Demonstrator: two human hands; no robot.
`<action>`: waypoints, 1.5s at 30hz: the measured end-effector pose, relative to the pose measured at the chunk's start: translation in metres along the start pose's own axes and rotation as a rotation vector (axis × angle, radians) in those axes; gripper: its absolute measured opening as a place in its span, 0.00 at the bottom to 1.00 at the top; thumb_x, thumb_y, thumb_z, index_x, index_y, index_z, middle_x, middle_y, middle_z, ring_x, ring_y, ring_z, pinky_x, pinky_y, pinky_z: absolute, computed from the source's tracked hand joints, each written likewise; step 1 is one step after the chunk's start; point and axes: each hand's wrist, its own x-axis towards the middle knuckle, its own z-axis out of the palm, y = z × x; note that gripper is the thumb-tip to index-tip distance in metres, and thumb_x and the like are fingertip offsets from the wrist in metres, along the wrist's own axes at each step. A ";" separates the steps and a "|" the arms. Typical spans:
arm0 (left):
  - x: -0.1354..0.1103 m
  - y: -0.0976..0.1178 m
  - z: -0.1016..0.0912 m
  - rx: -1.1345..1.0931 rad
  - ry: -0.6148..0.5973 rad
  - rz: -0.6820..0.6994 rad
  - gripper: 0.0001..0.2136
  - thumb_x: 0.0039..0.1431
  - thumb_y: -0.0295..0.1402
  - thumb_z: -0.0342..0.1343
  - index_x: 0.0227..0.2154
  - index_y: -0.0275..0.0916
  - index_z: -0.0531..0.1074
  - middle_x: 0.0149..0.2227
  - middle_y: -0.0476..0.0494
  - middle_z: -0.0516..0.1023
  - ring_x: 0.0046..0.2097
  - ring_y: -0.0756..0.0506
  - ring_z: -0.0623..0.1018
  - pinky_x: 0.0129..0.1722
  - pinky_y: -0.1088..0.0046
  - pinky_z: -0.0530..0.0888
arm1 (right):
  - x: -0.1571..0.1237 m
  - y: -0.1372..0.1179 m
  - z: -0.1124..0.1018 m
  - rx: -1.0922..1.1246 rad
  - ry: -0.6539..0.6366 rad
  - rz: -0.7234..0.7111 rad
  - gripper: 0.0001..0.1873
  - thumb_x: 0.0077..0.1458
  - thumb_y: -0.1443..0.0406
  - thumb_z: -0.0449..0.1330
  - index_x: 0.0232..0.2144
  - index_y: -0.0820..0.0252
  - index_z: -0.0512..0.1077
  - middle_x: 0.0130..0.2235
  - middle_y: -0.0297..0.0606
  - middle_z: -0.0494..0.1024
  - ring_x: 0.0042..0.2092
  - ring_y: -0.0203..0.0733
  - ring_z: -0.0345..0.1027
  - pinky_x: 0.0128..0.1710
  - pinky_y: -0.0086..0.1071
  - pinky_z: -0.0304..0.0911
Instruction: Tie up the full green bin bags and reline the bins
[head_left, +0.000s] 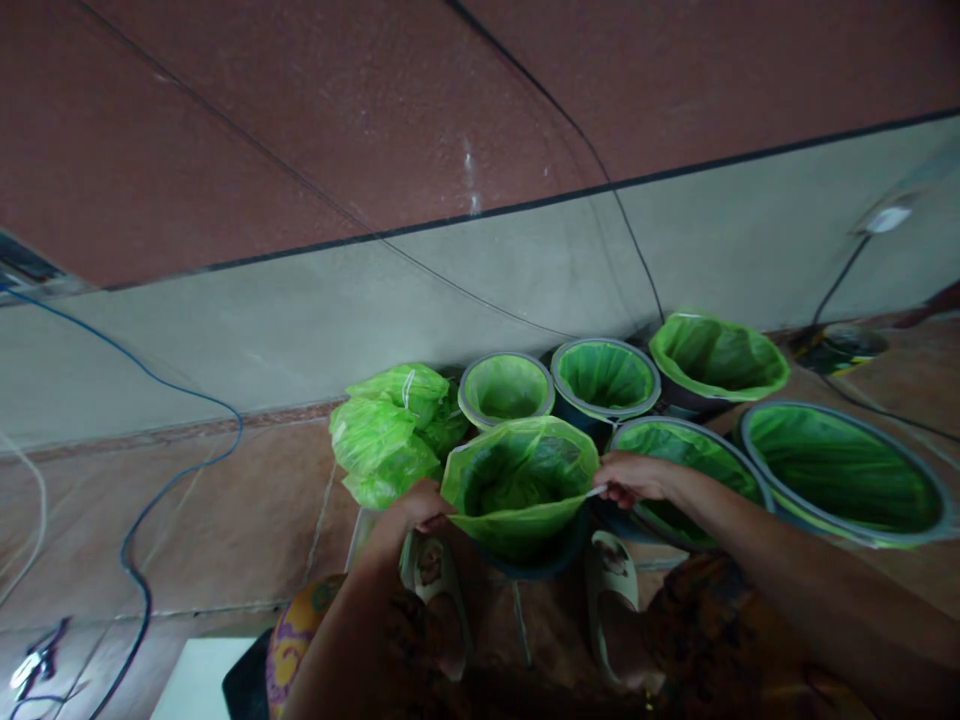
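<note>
The left hand (420, 506) and the right hand (631, 478) each pinch the edge of the green bag (517, 478), one on each side of the front bucket (537, 566) it sits in, and I think both should pull down gently together so it does not rip.

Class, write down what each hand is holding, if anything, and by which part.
Both hold the green plastic bag by its open rim: left hand at its left edge, right hand at its right.

Pale printed slippers (435, 590); dark patterned garment (705, 620); yellow-and-purple cloth (296, 635) at the left knee
</note>
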 end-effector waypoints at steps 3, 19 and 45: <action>0.000 -0.002 -0.013 0.074 -0.134 0.001 0.03 0.49 0.30 0.60 0.24 0.37 0.73 0.15 0.55 0.66 0.18 0.52 0.68 0.21 0.77 0.67 | -0.004 -0.001 -0.003 -0.010 0.021 0.037 0.05 0.50 0.68 0.58 0.23 0.61 0.67 0.21 0.35 0.70 0.23 0.32 0.64 0.22 0.24 0.63; 0.068 0.038 0.015 0.122 0.455 0.156 0.17 0.59 0.32 0.55 0.50 0.34 0.74 0.49 0.35 0.79 0.51 0.42 0.78 0.47 0.72 0.70 | -0.006 -0.018 0.016 -0.185 0.150 -0.148 0.26 0.43 0.74 0.61 0.47 0.63 0.63 0.23 0.29 0.72 0.26 0.38 0.70 0.21 0.26 0.62; -0.002 0.127 -0.006 -0.646 0.177 0.967 0.15 0.59 0.33 0.54 0.49 0.38 0.75 0.35 0.46 0.82 0.38 0.48 0.79 0.44 0.70 0.73 | -0.020 -0.111 0.064 0.117 -0.052 -0.754 0.12 0.45 0.59 0.66 0.27 0.61 0.70 0.19 0.27 0.67 0.23 0.31 0.59 0.25 0.28 0.53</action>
